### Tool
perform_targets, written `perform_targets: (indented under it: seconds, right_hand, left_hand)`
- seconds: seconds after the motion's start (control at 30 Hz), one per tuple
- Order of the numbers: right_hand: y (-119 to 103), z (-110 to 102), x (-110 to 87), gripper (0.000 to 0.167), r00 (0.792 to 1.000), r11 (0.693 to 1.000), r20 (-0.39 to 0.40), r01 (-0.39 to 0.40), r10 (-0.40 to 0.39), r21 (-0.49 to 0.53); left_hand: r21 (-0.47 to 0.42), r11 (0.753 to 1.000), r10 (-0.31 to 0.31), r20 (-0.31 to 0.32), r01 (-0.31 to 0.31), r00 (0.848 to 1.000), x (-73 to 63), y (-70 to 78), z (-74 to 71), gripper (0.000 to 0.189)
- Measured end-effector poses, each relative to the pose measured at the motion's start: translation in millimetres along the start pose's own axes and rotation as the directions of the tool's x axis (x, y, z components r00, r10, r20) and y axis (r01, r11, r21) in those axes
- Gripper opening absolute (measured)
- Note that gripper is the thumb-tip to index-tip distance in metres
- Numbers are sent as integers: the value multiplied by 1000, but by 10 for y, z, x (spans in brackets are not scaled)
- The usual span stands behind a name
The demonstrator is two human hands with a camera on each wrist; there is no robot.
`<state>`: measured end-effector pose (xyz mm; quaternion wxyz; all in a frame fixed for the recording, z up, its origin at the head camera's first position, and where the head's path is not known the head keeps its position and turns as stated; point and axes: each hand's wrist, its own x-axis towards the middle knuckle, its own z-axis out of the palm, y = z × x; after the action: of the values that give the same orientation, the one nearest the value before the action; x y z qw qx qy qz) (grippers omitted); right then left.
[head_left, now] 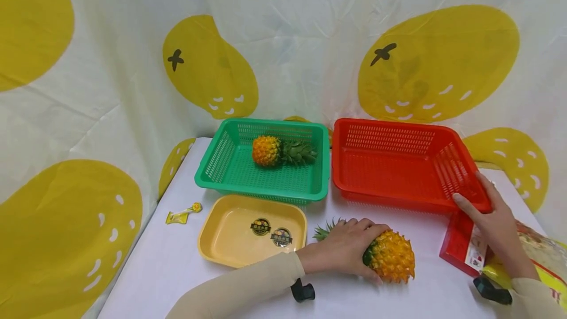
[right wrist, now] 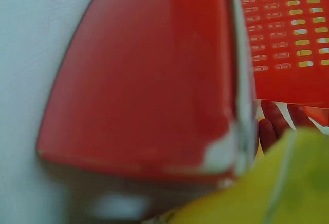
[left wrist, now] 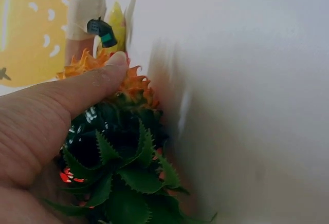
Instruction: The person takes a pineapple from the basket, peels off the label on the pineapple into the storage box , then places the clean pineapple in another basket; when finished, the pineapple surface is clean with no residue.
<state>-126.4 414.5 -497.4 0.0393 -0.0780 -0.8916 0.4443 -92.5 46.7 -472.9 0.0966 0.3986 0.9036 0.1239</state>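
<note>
My left hand (head_left: 350, 247) lies over a pineapple (head_left: 392, 257) on the white table and grips it around its green-shaded middle. Its orange end points right, and the leafy crown (head_left: 325, 230) sticks out left past the hand. In the left wrist view, the thumb (left wrist: 97, 82) stretches along the fruit above the spiky leaves (left wrist: 128, 183). At the near right corner of the red basket (head_left: 381, 174), my right hand (head_left: 498, 220) holds the rim, thumb at the front and fingers along the outer side. Fingertips (right wrist: 275, 118) show by the basket in the right wrist view.
Left of the red basket stands a green basket (head_left: 212, 166) with another pineapple (head_left: 267, 151) inside. A shallow yellow tray (head_left: 221, 240) sits nearer, with a wrapped lollipop (head_left: 183, 214) to its left. A red box (head_left: 458, 245) and a yellow packet (head_left: 549, 260) lie beneath my right arm.
</note>
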Motion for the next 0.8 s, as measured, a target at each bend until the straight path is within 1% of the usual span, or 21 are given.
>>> perform_targets:
  seconds: [0.17,0.23,0.47,0.67,0.8]
  right_hand:
    - [-15,-4,15,91,1000,1000,13,-3,3,8]
    - [-12,-4,11,92,1000,1000,8,-6,6,0]
    - [-24,12,3,92,1000,1000,-8,10,-10,-1]
    - [-45,5,-9,92,1000,1000,-7,10,-10,1]
    - [-60,-10,-14,92,1000,1000,-13,2,-2,0]
  left_hand:
    - [-23,1000,-3,43,4,999,20,1,-56,110]
    - [-33,999,-5,49,6,999,26,11,-59,111]
    - [-44,999,-10,12,11,1000,32,31,-58,105]
    - [-93,996,10,-10,-10,1000,58,41,-67,97]
    - [-132,991,22,-31,-26,999,59,65,-112,97]
